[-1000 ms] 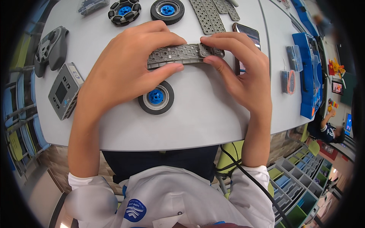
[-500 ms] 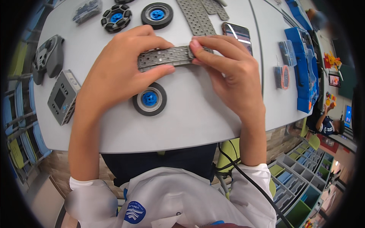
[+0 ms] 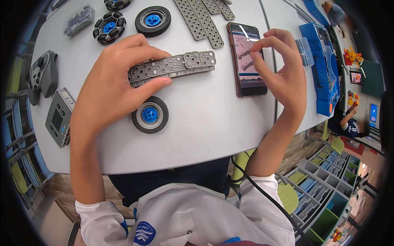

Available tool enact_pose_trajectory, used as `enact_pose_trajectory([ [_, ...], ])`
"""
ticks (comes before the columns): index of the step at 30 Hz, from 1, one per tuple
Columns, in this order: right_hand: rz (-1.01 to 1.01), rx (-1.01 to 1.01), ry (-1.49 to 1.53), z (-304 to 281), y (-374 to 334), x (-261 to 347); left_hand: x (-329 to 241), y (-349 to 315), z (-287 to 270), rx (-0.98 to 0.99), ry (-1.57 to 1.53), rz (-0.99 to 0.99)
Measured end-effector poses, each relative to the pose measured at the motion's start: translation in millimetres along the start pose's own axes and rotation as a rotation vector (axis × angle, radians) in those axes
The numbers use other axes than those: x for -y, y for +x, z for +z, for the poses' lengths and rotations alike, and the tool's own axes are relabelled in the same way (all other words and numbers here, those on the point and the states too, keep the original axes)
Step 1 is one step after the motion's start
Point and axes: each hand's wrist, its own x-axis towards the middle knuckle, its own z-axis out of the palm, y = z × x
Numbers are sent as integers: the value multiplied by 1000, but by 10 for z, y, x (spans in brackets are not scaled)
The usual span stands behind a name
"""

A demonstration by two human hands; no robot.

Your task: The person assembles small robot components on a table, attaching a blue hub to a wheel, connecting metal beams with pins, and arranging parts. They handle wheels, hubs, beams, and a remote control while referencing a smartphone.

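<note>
My left hand [image 3: 111,78] is wrapped round a grey perforated plastic beam [image 3: 168,69] from its left end, thumb along the near side and fingers along the far side. On the beam's right end lies a short grey plate [image 3: 200,60]. My right hand [image 3: 283,69] is over the right edge of a phone [image 3: 251,87], thumb and forefinger tips brought close together at the lit screen, with nothing visible between them. The screen shows a picture of grey parts. Just below the beam, a wheel [image 3: 163,119] with a black tyre and blue hub lies flat.
Another wheel [image 3: 152,20], an omni wheel [image 3: 109,28] and a clear parts box [image 3: 79,20] are at the far left. Grey perforated plates [image 3: 197,20] lie at the back. A controller [image 3: 43,76] and grey module [image 3: 59,119] sit left; a blue case [image 3: 322,69] stands right.
My right hand has let go of the short plate and moved right to the phone. My left hand still holds the beam, whose right end is now uncovered. The view has shifted slightly.
</note>
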Motion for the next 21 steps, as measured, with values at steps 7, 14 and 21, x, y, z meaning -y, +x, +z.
enact_pose_trajectory([
  [7,72,115,-98,-20,-80,-76,1,-5,5,-16,39,39],
  [14,70,128,-113,-66,-108,-98,3,6,21,-16,41,33],
  [21,75,127,-104,-58,-96,-78,-10,1,2,3,12,-8],
])
